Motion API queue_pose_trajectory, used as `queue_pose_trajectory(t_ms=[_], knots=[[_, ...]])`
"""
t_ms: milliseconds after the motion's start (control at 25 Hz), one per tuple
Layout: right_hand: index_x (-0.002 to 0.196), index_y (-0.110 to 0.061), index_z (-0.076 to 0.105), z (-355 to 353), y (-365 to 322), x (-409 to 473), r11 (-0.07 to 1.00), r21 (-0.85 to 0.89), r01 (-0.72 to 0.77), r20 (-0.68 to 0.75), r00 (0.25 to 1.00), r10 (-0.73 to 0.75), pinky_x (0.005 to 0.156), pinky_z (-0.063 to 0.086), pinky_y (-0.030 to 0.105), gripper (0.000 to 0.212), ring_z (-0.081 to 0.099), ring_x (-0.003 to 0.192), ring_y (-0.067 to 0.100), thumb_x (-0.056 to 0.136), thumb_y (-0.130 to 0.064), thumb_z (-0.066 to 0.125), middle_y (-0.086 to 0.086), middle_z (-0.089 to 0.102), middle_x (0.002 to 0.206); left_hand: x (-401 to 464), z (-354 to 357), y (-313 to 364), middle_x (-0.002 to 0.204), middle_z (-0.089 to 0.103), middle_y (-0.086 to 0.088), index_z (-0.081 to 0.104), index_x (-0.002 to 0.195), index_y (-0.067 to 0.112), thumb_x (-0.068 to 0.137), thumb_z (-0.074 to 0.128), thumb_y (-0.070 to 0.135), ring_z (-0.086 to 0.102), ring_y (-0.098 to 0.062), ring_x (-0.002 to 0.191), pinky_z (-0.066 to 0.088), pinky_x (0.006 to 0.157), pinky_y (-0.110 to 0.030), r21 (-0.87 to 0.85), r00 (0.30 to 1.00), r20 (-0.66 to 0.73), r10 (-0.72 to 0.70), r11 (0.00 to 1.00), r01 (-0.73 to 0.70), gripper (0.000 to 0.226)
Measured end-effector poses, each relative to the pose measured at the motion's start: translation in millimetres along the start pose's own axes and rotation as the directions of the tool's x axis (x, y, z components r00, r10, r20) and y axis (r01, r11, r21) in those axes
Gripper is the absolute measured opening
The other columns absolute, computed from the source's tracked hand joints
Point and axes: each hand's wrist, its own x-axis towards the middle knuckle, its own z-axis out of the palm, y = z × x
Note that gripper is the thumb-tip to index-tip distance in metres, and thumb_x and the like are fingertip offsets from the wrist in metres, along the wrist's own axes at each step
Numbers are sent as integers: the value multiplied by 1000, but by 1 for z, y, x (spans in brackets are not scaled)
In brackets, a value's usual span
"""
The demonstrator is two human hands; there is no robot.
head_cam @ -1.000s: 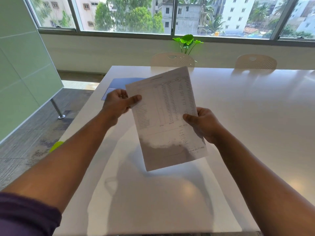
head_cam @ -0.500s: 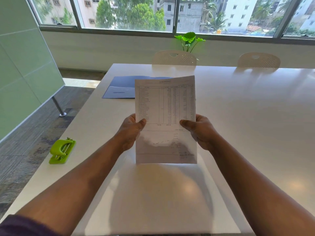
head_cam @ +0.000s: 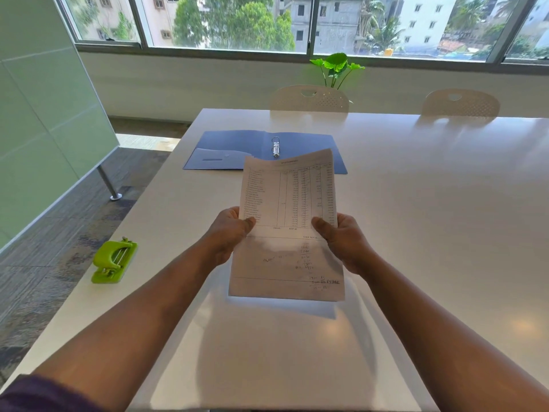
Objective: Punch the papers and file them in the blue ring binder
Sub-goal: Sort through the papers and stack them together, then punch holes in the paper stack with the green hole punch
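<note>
I hold the printed papers upright above the white table, their bottom edge near the tabletop. My left hand grips the left edge with the thumb on the front. My right hand grips the right edge the same way. Beyond the papers the blue ring binder lies open and flat, its metal rings showing at the spine; the papers hide its near right corner. A green hole punch sits at the table's left edge, left of my left forearm.
Two pale chairs stand at the table's far side, with a green plant below the window. A frosted glass partition runs along the left, over carpeted floor.
The papers swung from tilted to upright and came lower toward the table. Both hands slid down to grip the sides at equal height. The view dropped, showing the whole binder and the punch.
</note>
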Motion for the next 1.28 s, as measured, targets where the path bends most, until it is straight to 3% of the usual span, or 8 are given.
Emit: queue_pose_trajectory(t_ms=[120, 320, 400, 520, 680, 960, 1120, 1280], knots=[[116, -16, 71, 3, 6, 0, 999, -26, 19, -32, 999, -19, 79, 65, 46, 18, 78, 92, 27, 104, -22, 59, 5, 78, 111, 1, -4, -2, 118, 71, -5, 63, 123, 15, 102, 60, 18, 70, -26, 98, 61, 75, -42, 60, 999, -23, -33, 998, 34, 22], [114, -19, 69, 9, 8, -2, 999, -52, 7, -10, 1000, -7, 74, 65, 42, 15, 78, 90, 27, 104, -21, 58, 4, 77, 111, 3, -24, -11, 102, 71, -7, 62, 108, 11, 92, 75, 22, 72, -23, 89, 63, 75, -37, 245, 978, -198, 61, 969, -11, 24], [111, -23, 68, 17, 6, -3, 998, -66, -12, 14, 1000, 13, 68, 65, 38, 13, 78, 87, 27, 104, -22, 57, 2, 76, 109, 0, -39, -12, 94, 72, -4, 63, 103, 14, 91, 76, 26, 72, -20, 83, 61, 75, -36, 457, 958, -231, 172, 888, -49, 22], [108, -22, 68, 37, 5, -3, 999, -38, -38, 61, 997, 40, 66, 65, 37, 12, 78, 87, 28, 105, -19, 56, 4, 76, 109, -10, -67, -10, 89, 71, 3, 68, 96, 19, 92, 73, 30, 68, -20, 85, 55, 77, -33, 733, 901, -242, 361, 676, -74, 12], [106, -18, 69, 77, 6, 0, 998, -9, -57, 132, 990, 58, 70, 66, 40, 13, 77, 89, 30, 104, -16, 57, 8, 75, 110, -23, -111, -9, 88, 74, -2, 73, 92, 19, 92, 70, 24, 65, -25, 85, 48, 72, -31, 819, 837, -293, 461, 572, -28, 6], [118, -11, 67, 144, 9, 0, 996, -21, -84, 217, 972, 87, 66, 65, 36, 18, 77, 91, 31, 104, -17, 58, 9, 76, 110, -34, -187, -40, 100, 74, -12, 73, 91, 19, 90, 68, 20, 66, -36, 97, 53, 81, -38, 796, 769, -447, 457, 596, 108, 6], [108, -17, 68, 173, 7, -1, 995, -18, -95, 250, 963, 97, 63, 65, 35, 11, 77, 88, 30, 104, -18, 57, 9, 76, 108, -43, -214, -53, 123, 62, -20, 68, 117, 13, 96, 62, 27, 57, -41, 114, 48, 92, -42, 730, 725, -577, 376, 636, 251, 26], [101, -23, 66, 191, 7, 0, 995, -40, -87, 246, 965, 94, 70, 66, 43, 11, 77, 88, 31, 104, -18, 57, 8, 76, 107, -45, -227, -63, 95, 70, -8, 67, 96, 12, 93, 66, 37, 67, -30, 93, 47, 71, -32, 537, 718, -659, 223, 808, 241, 25]])
